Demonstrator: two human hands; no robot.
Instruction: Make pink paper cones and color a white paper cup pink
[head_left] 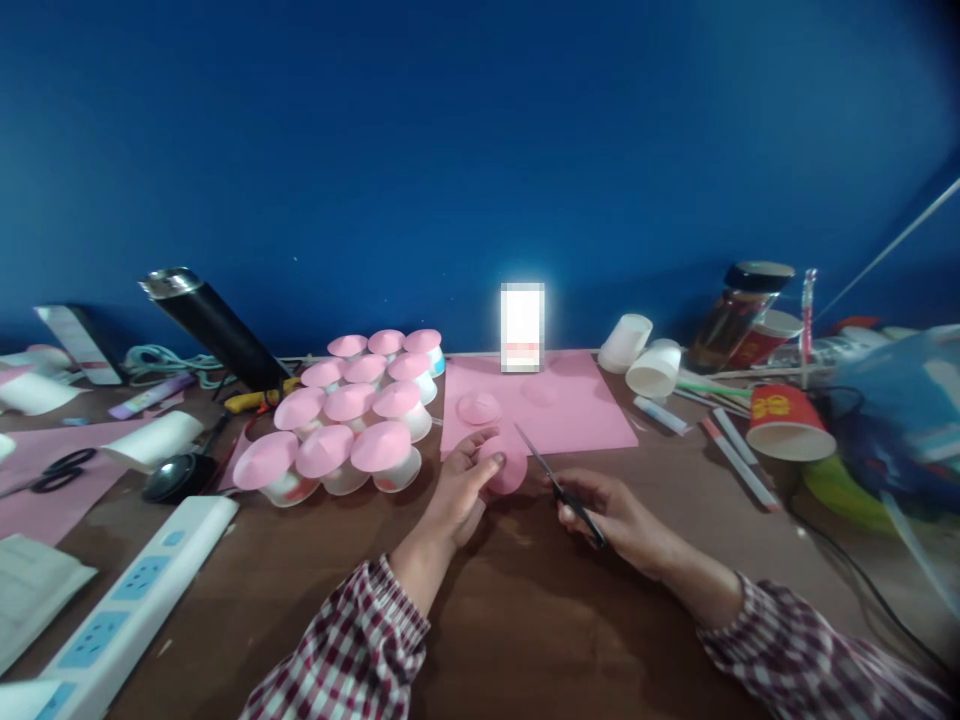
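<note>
Between the thumb and fingers of my left hand (465, 480) is a pink paper disc (511, 470), held up off the brown table. My right hand (615, 515) grips black-handled scissors (559, 488); their blades point up and left, close beside the disc's right edge. Whether the blades touch the paper I cannot tell. Just beyond my hands lies a large pink paper sheet (592, 420), with another pink round piece (480, 407) on it. To the left stand several paper cups (397, 470) in rows, each topped with a shallow pink paper cone (381, 445).
A phone (523, 330) with a bright screen leans at the blue wall. White cups (654, 367), a red cup (791, 420) and markers (741, 462) lie at right. At left are a black flask (225, 335), a power strip (142, 590) and more scissors (64, 470).
</note>
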